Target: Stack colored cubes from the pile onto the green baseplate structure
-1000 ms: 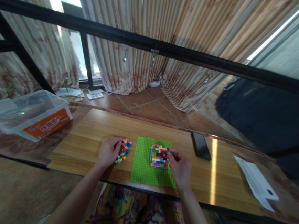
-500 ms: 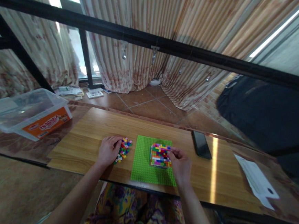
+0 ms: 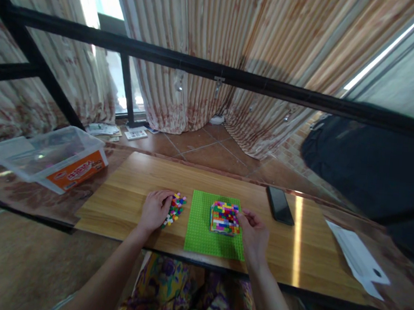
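A block built of small multicoloured toy bricks (image 3: 224, 218) stands on the green studded baseplate (image 3: 197, 233). At the block's right edge is my right hand (image 3: 255, 233), thumb and fingers pinched together; whatever lies between the fingertips is too small to make out. To the left of the baseplate, a pile of loose coloured bricks (image 3: 176, 209) lies on the wooden board. My left hand (image 3: 156, 210) rests at the pile's left side, fingers curled and thumb against them, their tips touching the pile. Any brick in that grasp is hidden.
A black phone (image 3: 280, 205) lies right of the baseplate on the wooden board (image 3: 117, 196). A clear plastic bin (image 3: 64, 151) with an orange label stands left. White paper (image 3: 356, 257) lies at the far right. A dark metal bar (image 3: 199, 68) crosses beyond the board.
The whole view has shifted slightly, so things sit a little further right and lower. My right fingertips have drawn slightly toward the block's right edge. My left hand stays by the pile.
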Tool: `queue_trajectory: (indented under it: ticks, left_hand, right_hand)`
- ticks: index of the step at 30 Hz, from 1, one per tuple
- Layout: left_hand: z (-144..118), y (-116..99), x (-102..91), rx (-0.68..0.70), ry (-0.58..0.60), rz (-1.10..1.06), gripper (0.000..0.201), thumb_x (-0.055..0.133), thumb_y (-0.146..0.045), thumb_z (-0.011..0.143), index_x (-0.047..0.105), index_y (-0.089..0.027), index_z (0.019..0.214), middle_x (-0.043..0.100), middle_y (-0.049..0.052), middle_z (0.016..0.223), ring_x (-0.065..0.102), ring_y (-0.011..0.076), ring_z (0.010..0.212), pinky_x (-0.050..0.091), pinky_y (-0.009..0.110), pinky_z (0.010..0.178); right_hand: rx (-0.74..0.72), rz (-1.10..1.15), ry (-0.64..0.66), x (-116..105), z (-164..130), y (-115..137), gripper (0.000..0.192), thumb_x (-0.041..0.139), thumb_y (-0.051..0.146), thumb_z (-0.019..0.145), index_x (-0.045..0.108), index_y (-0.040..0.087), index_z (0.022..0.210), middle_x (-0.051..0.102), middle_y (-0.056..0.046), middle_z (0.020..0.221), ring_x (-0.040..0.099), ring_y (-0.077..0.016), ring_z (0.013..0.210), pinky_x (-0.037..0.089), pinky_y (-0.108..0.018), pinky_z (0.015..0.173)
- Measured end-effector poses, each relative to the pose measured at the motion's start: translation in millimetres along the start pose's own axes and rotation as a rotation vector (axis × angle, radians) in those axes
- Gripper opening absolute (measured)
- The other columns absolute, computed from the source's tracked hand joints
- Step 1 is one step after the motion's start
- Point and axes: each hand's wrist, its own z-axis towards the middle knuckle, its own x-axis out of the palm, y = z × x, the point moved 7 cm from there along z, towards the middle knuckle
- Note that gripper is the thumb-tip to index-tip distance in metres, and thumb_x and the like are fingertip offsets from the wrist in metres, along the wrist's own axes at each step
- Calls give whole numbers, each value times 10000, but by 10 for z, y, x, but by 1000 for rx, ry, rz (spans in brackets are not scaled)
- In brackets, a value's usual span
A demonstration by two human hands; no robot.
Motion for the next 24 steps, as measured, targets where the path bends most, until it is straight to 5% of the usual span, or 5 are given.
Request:
queue_trajectory:
  ticks: [7, 16, 24]
  left_hand:
    - [-7, -34, -18, -5, -1, 0, 260, 436, -275, 921, 691, -225, 938, 737, 41, 994, 646, 211, 954, 473, 379, 901]
    - [-17, -35, -15, -19, -11, -7, 252, 445, -269, 926, 692, -223, 948, 734, 37, 1003, 638, 207, 967, 467, 377, 914]
    - [-14, -16, 8, -13, -8, -2, 244, 448, -244, 924, 689, -209, 943, 733, 40, 998, 639, 204, 952, 465, 374, 905]
  right_hand:
    - [-116, -69, 19, 142, -256, 280, 333, 691, 453, 701, 697, 166, 871, 728, -73, 814, 661, -198, 731, 533, -324, 685]
    - [-447, -445, 517, 1038, -806, 360, 201, 505, 221, 848, 701, 205, 889, 684, -53, 864, 632, -182, 794, 492, -306, 740]
    - [-596, -771, 638, 1493, -826, 193, 280, 471, 88, 853, 700, 208, 961, 662, -70, 944, 607, -197, 918, 457, -301, 841]
